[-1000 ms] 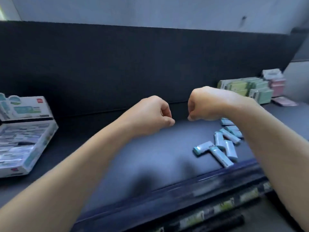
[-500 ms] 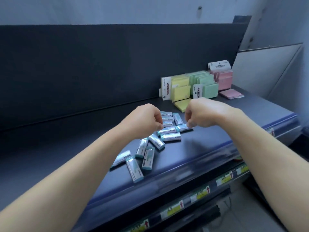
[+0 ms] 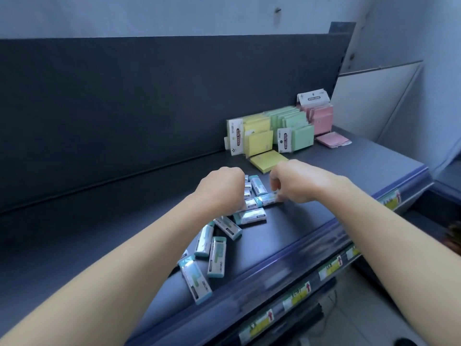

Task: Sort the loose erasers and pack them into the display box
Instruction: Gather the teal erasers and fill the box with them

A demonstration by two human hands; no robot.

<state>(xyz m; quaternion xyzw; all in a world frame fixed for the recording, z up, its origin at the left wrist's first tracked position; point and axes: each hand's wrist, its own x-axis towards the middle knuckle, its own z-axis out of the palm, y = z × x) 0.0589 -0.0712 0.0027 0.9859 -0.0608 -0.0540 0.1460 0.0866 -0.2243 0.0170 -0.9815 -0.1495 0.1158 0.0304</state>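
The shelf [image 3: 87,233] runs wide and dark on the left, closed behind by an upright back panel [image 3: 149,108]. The left forearm comes in from the lower left corner, cut off by the frame. It hides part of the scatter of erasers [image 3: 217,255]; one shows only a corner at the arm's edge. The left hand [image 3: 222,188] hangs knuckles-up over the far end of the scatter. Its fingers curl down out of sight behind the hand, so I cannot tell whether it holds anything.

The erasers lie on the shelf in a loose diagonal trail from the front lip [image 3: 282,268] up to the hands. Some touch or overlap, and the nearest one lies close to the lip. Those between the two hands are blurred and partly covered.

The right hand [image 3: 301,183] is just beside the left. Its fingers [image 3: 274,188] are curled and pinch the right end of one eraser [image 3: 265,199] lying flat on the shelf.

Beyond the hands, sticky notes [image 3: 282,131] stand against the back panel in packs, yellow, green, then pink. A yellow pad and a pink pad lie flat in front of them. Right of the right hand the shelf surface continues to its end corner. Price labels [image 3: 298,297] run along the lip below, too blurred to read.
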